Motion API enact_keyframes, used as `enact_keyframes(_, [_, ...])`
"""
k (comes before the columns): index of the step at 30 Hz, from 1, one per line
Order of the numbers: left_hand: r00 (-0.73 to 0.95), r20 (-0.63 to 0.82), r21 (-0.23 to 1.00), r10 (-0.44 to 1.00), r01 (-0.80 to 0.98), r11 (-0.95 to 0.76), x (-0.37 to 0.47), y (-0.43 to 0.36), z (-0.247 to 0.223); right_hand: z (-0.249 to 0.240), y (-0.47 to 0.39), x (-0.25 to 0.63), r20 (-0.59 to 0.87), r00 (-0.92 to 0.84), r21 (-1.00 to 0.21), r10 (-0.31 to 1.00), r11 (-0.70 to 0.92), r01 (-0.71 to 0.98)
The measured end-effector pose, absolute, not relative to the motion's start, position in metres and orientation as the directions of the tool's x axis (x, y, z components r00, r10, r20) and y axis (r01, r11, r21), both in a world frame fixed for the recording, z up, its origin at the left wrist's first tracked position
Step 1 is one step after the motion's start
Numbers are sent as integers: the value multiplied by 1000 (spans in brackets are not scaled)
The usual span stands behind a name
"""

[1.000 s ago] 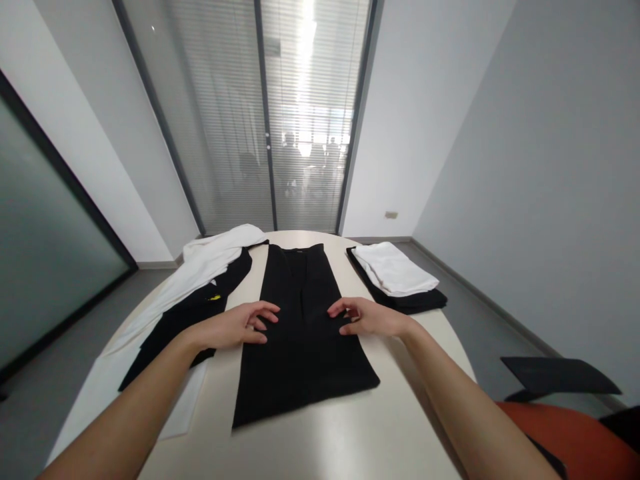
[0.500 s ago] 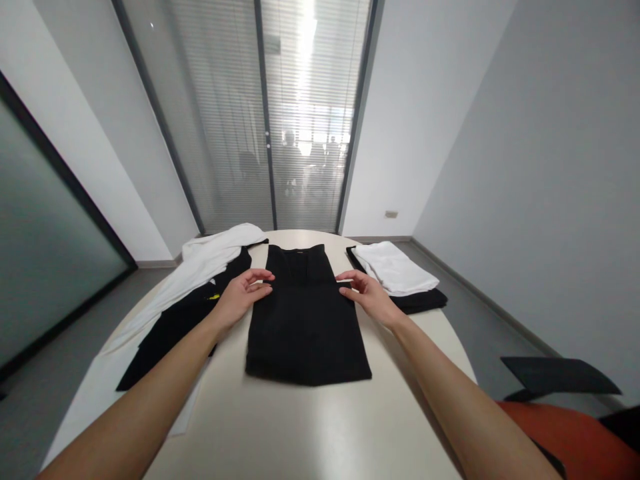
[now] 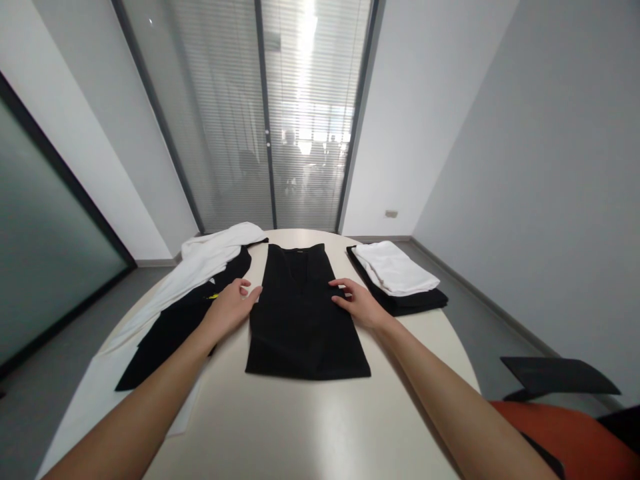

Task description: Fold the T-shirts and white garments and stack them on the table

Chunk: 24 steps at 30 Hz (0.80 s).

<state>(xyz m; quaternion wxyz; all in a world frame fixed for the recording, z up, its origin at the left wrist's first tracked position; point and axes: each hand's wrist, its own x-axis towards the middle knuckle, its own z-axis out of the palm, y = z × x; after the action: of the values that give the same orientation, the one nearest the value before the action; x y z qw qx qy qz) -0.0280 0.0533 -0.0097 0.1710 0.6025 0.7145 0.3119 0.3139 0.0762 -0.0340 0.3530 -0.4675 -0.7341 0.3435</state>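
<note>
A black garment (image 3: 305, 333) lies folded into a long panel in the middle of the pale table (image 3: 260, 427), its narrower end with a neck opening facing away. At its left edge is my left hand (image 3: 233, 307), fingers apart, thumb tip by the cloth. My right hand (image 3: 357, 301) rests at the right edge, fingertips over the fabric, thumb and fingers apart. Neither hand grips the cloth.
Left of the garment, white cloth (image 3: 215, 247) and black clothing (image 3: 175, 327) lie loosely spread. At the right, a folded white cloth (image 3: 395, 267) sits on folded black cloth (image 3: 417, 303). An orange chair (image 3: 565, 433) stands at lower right.
My left hand has moved left and slightly nearer, off the cloth's middle edge. My right hand has shifted slightly left and nearer. The fold line across the black garment no longer shows as sharply.
</note>
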Motion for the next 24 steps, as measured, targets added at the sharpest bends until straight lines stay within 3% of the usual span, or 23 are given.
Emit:
enact_keyframes(3, [-241, 22, 586, 970, 789, 183, -31, 46, -3, -33, 75, 315, 195, -315, -830, 929, 327, 451])
enact_keyframes(6, [-142, -142, 701, 980, 685, 201, -35, 42, -3, -31, 73, 319, 208, -290, -824, 934, 327, 462])
enact_keyframes(9, [-46, -196, 758, 979, 626, 182, -38, 40, -9, -28, 70, 325, 197, -231, -762, 953, 297, 575])
enact_keyframes(14, [54, -101, 798, 993, 600, 49, -38, 38, -12, -23, 67, 326, 150, -219, -662, 964, 262, 702])
enact_keyframes(20, [71, 17, 883, 997, 467, -48, -29, 39, 1, -23, 70, 322, 93, -206, -708, 974, 211, 674])
enact_keyframes(24, [40, 75, 936, 996, 343, -84, -23, 43, -5, -27, 72, 324, 177, -196, -731, 964, 262, 630])
